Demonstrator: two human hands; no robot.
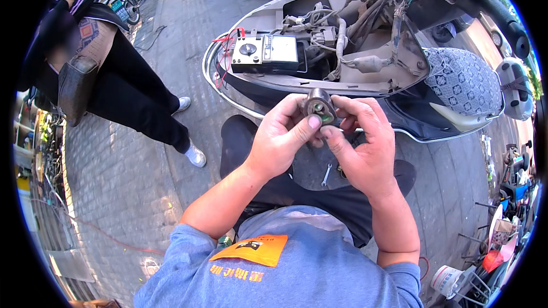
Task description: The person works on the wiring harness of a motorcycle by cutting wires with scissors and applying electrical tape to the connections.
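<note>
My left hand (279, 134) is closed round a small dark part with a round rim and green inside (319, 106), its thumb pressed on the lower face. On the part's other side, my right hand (365, 145) is curled, with fingertips and thumb pinched against its lower right edge. What the right fingertips touch behind the part is hidden. Just beyond my hands is an opened scooter body (365, 88) with bare wiring (341, 45). An analog multimeter (264, 52) with red leads (224, 39) rests on its edge. Below my hands, a small wrench (326, 175) lies on the ground between my legs.
A person in dark trousers (140, 88) stands at the left, holding a bag (77, 85). A patterned seat cover (462, 82) and a handlebar grip (496, 8) are at the right. A white bucket (447, 281) and stools stand at lower right. Parked bikes line the back.
</note>
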